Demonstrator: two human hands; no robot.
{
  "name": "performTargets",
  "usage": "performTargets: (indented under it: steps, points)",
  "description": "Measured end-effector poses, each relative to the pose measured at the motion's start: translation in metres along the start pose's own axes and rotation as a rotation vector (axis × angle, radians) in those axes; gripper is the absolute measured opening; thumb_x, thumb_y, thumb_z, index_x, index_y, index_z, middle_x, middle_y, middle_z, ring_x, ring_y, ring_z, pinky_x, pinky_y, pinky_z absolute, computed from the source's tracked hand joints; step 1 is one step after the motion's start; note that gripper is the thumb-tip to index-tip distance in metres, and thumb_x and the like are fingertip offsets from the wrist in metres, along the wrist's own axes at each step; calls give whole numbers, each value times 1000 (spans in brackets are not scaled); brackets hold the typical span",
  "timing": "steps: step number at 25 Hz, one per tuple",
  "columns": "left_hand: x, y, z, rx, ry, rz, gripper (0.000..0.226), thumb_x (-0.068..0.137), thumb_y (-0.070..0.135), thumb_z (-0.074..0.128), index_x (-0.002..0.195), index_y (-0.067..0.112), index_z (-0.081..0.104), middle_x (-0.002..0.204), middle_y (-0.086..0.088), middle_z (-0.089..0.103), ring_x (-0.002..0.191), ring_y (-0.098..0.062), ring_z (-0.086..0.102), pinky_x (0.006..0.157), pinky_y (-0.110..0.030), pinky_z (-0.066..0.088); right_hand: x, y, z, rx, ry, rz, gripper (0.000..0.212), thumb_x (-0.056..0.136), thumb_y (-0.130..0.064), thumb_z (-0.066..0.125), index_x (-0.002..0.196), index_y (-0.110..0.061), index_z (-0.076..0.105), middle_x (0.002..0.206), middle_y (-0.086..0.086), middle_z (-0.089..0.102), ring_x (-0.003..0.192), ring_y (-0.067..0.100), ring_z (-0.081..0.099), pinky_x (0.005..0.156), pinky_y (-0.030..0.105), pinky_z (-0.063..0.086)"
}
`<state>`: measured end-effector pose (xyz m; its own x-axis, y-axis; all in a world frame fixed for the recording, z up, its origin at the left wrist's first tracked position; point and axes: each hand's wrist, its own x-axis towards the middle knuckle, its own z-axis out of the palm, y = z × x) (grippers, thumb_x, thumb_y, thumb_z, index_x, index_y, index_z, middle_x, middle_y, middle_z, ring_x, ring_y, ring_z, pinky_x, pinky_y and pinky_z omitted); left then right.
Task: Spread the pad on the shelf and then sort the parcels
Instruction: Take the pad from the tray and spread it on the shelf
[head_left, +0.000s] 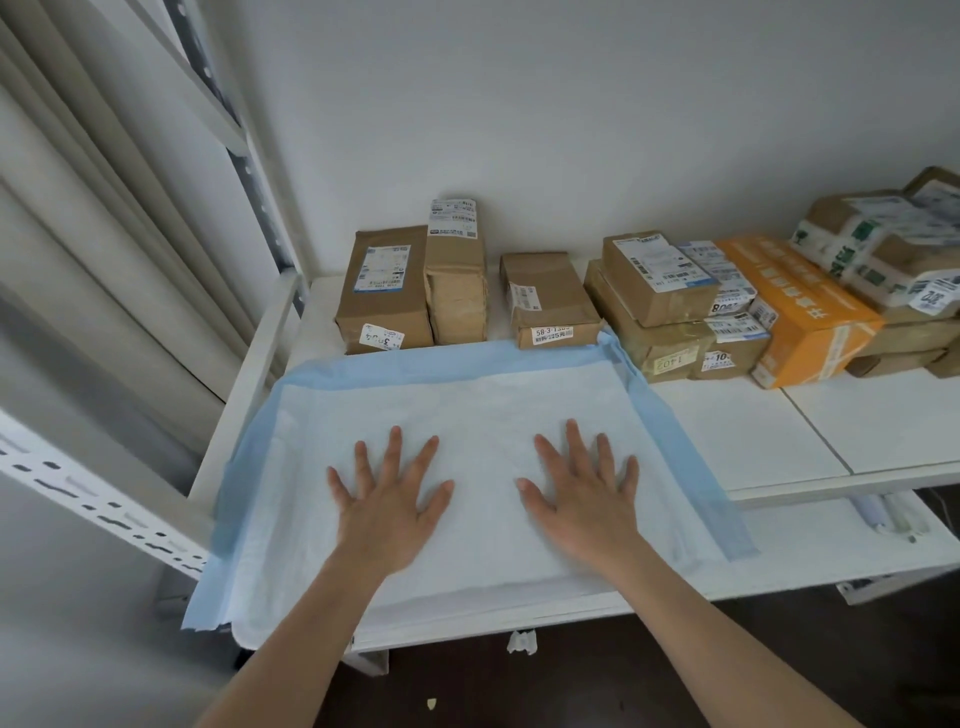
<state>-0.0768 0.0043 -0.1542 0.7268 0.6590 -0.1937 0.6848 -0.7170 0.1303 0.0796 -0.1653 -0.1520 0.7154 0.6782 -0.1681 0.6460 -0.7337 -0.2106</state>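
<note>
Pad (467, 415): white quilted centre with blue border, lying flat in the lower centre of the frame on the left section of the shelf (779, 431). Its near-left corner hangs over the shelf's front edge; the far border runs up to the parcels and appears to touch them.

Hands: left hand (387, 506) and right hand (584, 499) both lie palm-down on the pad, side by side but apart, fingers straight and fanned. Nothing is gripped. Judgement: flat palms serve to press creases out and pin the pad so it does not slide; spreading looks nearly finished.

Parcels: brown cartons (410, 286) stand along the wall at upper centre. More are stacked at upper right beside an orange box (800, 306), with taped bundles (883, 244) at the far right edge. Judgement: pushed to the back, they leave the front free for the pad. Sorting not yet begun.

Risk: the overhanging corner could drag the pad off.
</note>
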Motion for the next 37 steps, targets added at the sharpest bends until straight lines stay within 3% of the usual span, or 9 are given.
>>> performTargets:
  steps: [5, 9, 13, 16, 22, 28, 32, 34, 37]
  points:
    - [-10, -2, 0, 59, 14, 36, 84, 69, 76, -13, 148, 50, -10, 160, 3, -21, 146, -34, -20, 114, -61, -10, -1, 2, 7, -44, 50, -2, 64, 92, -69, 12, 151, -46, 0, 162, -6, -15, 149, 27, -15, 115, 59, -11]
    - [-31, 8, -2, 36, -110, 223, 101, 56, 94, 8, 146, 52, -15, 156, 8, -30, 144, -27, -29, 114, -58, -16, -12, 0, -1, -27, -103, 1, 80, 83, -81, 22, 149, -49, -11, 156, -8, -32, 145, 27, -28, 112, 60, -18]
    - [-34, 9, -1, 56, -180, 241, 115, 45, 98, 11, 147, 50, -12, 157, 6, -30, 142, -25, -33, 113, -59, -17, -22, 1, -4, -63, -208, 12, 95, 73, -88, 30, 148, -49, -13, 156, -7, -34, 144, 27, -29, 112, 63, -15]
    - [-37, 9, -4, 88, -185, 237, 111, 49, 95, 4, 148, 49, -10, 157, 7, -28, 144, -25, -30, 114, -59, -15, -25, 5, -7, -64, -219, 11, 93, 74, -88, 29, 149, -49, -11, 156, -8, -32, 145, 26, -28, 111, 62, -15]
    - [-41, 10, -3, 45, -117, 238, 98, 60, 86, -7, 150, 47, -2, 161, 6, -18, 147, -28, -19, 116, -57, -11, -34, 8, -6, -48, -164, 8, 68, 89, -74, 13, 150, -48, -5, 160, -9, -23, 147, 24, -22, 114, 59, -15]
    - [-40, 9, -7, -2, -56, 212, 96, 63, 81, -12, 151, 44, -1, 160, 5, -19, 148, -26, -8, 119, -51, 0, -40, 4, -16, -81, -257, 44, 68, 92, -71, 14, 151, -45, -8, 159, -6, -27, 146, 29, -23, 113, 62, -12]
    - [-34, 14, -11, -3, -13, 177, 98, 63, 77, -17, 152, 40, -1, 160, 2, -19, 148, -27, -6, 120, -49, 3, -33, 6, -18, -61, -165, 36, 66, 95, -66, 16, 151, -44, -9, 158, -5, -29, 146, 28, -25, 114, 60, -12]
    - [-34, 19, -13, 20, -45, 175, 98, 63, 75, -17, 153, 38, 1, 162, 1, -11, 148, -26, -2, 119, -50, 1, -32, 10, -21, -60, -188, 24, 64, 96, -63, 18, 152, -42, -4, 160, -3, -23, 148, 28, -19, 115, 60, -10]
    - [-31, 28, -21, 71, -42, 137, 87, 77, 71, -9, 153, 33, 9, 157, -3, 17, 142, -24, 18, 116, -49, 14, -30, 17, -33, -78, -239, -10, 59, 98, -59, 27, 152, -39, 12, 163, -1, -3, 149, 28, 0, 117, 59, -3]
